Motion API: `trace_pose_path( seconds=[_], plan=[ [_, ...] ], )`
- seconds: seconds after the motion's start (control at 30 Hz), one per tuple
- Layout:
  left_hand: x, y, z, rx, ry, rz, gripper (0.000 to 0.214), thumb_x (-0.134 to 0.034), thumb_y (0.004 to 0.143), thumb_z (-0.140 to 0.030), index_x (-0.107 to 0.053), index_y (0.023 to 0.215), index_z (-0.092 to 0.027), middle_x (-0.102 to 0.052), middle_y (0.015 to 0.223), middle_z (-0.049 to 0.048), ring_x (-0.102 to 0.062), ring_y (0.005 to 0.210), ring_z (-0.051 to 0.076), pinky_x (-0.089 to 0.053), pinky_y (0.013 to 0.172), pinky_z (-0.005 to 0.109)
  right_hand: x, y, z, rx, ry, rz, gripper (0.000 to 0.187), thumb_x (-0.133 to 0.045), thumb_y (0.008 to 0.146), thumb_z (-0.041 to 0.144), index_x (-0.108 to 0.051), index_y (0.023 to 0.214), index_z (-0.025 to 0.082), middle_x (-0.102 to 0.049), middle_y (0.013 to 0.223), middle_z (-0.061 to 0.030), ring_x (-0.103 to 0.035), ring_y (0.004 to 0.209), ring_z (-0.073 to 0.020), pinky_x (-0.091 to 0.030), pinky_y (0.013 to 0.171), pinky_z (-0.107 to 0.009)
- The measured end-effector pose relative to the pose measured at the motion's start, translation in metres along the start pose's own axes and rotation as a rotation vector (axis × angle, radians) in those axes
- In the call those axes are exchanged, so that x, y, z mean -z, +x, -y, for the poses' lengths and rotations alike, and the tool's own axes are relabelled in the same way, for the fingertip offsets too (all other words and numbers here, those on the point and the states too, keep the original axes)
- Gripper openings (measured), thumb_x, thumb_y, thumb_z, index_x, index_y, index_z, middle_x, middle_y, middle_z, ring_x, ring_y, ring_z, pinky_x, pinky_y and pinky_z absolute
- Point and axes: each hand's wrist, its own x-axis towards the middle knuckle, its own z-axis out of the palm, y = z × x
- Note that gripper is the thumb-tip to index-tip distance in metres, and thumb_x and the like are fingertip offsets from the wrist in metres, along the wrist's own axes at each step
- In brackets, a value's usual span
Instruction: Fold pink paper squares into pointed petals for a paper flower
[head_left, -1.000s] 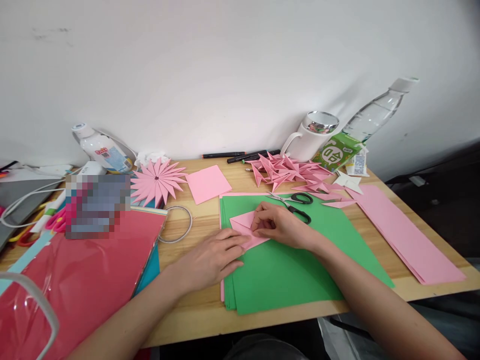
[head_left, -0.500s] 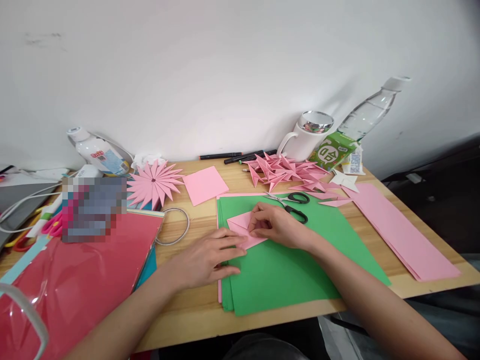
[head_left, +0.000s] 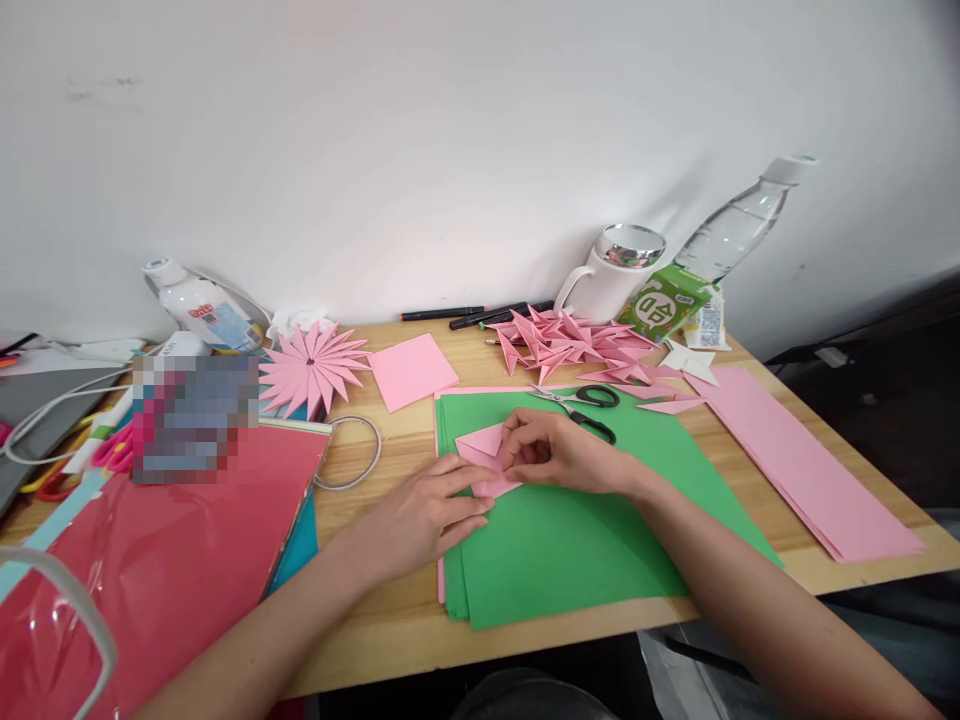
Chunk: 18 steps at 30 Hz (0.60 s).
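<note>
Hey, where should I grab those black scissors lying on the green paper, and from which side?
Take the scissors by the black handle loops, coming from the far right. They lie flat, half open, blades pointing left, loops to the right; the right hand, pinching the pink fold, blocks the near side.

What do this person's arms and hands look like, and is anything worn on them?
The left hand and right hand are bare: no gloves, rings or watch show. The left forearm and right forearm are uncovered too, with no sleeve in view.
</note>
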Motion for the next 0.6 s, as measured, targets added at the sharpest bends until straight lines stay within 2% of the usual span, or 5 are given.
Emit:
trace_pose_path(
  seconds=[0.07, 0.17, 0.43, 0.6],
  plan=[
    [-0.001, -0.0007, -0.0012, 0.001, -0.004, -0.015, 0.018, -0.049, 0.09, -0.021, -0.066, 0.092, -0.016, -0.062, 0.115, 0.0087, -0.054, 0.102, 0.019, -0.048, 0.088, 0.036, 0.0009, -0.0015, 0.0006, 0.036, -0.008, 0.047, 0.006, -0.067, 0.075, 0.022, -0.07, 0.079, 0.019, -0.055, 0.089, -0.0019, -0.051, 0.067, -0.0099, -0.042, 0.06, -0.022],
    [-0.0008, -0.001, -0.0033, -0.004, -0.006, -0.034, 0.018, -0.049, 0.09, -0.02, -0.066, 0.093, -0.017, -0.063, 0.113, 0.0086, -0.054, 0.102, 0.019, -0.049, 0.087, 0.036, 0.0003, -0.0021, 0.0027, 0.041, -0.087, 0.041, 0.005, -0.069, 0.075, 0.022, -0.072, 0.078, 0.021, -0.055, 0.085, -0.0011, -0.052, 0.072, -0.0115, -0.041, 0.067, -0.023],
    [0.0006, 0.0005, -0.0022, 0.004, -0.024, -0.015, 0.017, -0.05, 0.089, -0.019, -0.065, 0.095, -0.017, -0.063, 0.114, 0.0083, -0.053, 0.103, 0.019, -0.047, 0.089, 0.036, 0.0017, -0.0012, 0.004, 0.067, -0.134, 0.08, 0.005, -0.068, 0.076, 0.022, -0.071, 0.079, 0.02, -0.058, 0.08, -0.0005, -0.051, 0.066, -0.0107, -0.038, 0.06, -0.021],
    [0.0009, 0.0012, -0.0038, 0.053, -0.072, 0.003, 0.017, -0.049, 0.09, -0.02, -0.066, 0.091, -0.017, -0.062, 0.112, 0.0079, -0.052, 0.101, 0.019, -0.047, 0.086, 0.035, -0.0032, -0.0033, 0.009, 0.089, -0.188, 0.102, 0.005, -0.067, 0.077, 0.024, -0.07, 0.079, 0.021, -0.061, 0.083, -0.0006, -0.054, 0.075, -0.0126, -0.038, 0.067, -0.022]
  ],
)
